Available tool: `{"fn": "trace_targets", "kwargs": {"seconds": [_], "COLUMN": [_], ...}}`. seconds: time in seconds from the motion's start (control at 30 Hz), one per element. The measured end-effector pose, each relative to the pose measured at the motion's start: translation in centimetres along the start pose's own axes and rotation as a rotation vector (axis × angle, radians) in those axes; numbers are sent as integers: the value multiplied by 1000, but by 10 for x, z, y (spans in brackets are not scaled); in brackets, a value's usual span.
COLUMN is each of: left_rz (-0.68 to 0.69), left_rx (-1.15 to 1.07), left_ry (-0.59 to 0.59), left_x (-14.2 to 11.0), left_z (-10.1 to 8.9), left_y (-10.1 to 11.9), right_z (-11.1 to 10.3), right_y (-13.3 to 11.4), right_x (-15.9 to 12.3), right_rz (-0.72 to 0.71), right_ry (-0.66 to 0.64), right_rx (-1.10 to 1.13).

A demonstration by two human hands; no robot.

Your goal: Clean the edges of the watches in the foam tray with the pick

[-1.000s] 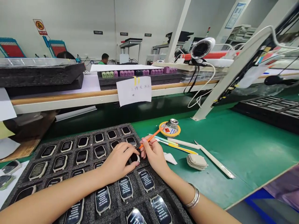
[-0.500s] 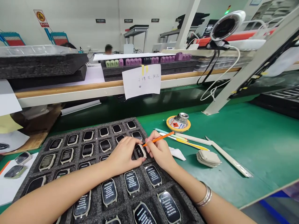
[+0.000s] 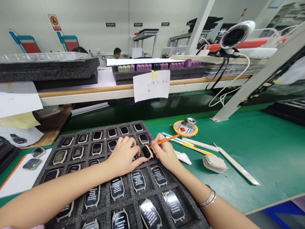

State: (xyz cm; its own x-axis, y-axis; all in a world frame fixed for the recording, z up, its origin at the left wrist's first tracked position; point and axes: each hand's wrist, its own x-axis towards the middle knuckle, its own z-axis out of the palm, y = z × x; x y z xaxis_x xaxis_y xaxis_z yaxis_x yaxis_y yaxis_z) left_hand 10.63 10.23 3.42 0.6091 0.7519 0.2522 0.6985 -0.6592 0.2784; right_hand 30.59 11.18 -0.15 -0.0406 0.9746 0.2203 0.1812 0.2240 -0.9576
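A black foam tray with several watch bodies in its pockets lies on the green bench in front of me. My left hand rests on the tray's middle, fingers curled over the pockets, its thumb beside one watch body near the tray's right edge. My right hand is closed on a thin orange stick, whose tip points down at that same watch body. Whether my left hand grips anything is hidden under its fingers.
Right of the tray lie more sticks, a white wipe, a stack of pads, a long white tool and a small dispenser on a yellow disc. A raised shelf with foam trays runs behind. Loose watches lie left.
The watch body that both hands held a little raised now lies in its pocket. My left hand has spread over the tray, and the view has shifted slightly.
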Motion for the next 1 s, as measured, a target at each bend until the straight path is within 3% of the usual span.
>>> {"fn": "trace_targets", "kwargs": {"seconds": [0.13,0.33,0.53,0.7,1.0], "left_rz": [39,1,-29,-99,-91], "left_rx": [16,-172,-227,-264,-286], "left_ry": [7,72,78,95,82], "left_x": [-25,-45,-43,-42,-41], "left_z": [-7,-9,-6,-2,-2], "left_y": [-7,-16,-16,-18,-19], "right_z": [0,23,48,47,48], "right_y": [-13,-38,-20,-14,-18], "right_x": [4,9,7,1,-2], "right_rz": [-12,41,101,108,83], "right_ry": [-1,-211,-238,-277,-270], "right_rx": [71,152,224,172,71]}}
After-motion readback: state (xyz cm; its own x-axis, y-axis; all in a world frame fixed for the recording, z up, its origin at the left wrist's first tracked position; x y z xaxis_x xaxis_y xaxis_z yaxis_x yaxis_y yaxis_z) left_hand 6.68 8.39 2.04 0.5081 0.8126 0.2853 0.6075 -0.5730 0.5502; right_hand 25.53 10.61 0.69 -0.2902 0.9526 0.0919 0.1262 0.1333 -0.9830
